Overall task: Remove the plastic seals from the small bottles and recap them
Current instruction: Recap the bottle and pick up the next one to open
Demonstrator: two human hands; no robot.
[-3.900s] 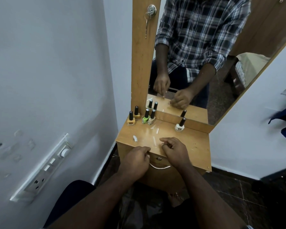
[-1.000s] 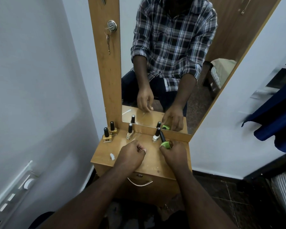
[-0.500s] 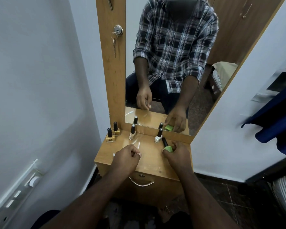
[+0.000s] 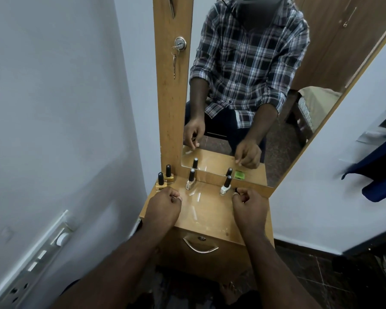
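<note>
Green bottle [image 4: 237, 190] sits at the far right of the tabletop [image 4: 210, 215], against the mirror ledge, mostly hidden behind the right hand [image 4: 250, 202], whose fingers curl at its black cap; whether they grip it I cannot tell. White bottle [image 4: 225, 186] just left of it, pale one [image 4: 190, 180] further left, two yellow bottles [image 4: 163, 181] in the far-left corner. Bare wood lies between the hands. Left hand [image 4: 165, 204] is fisted near the left edge; what it holds is unclear
</note>
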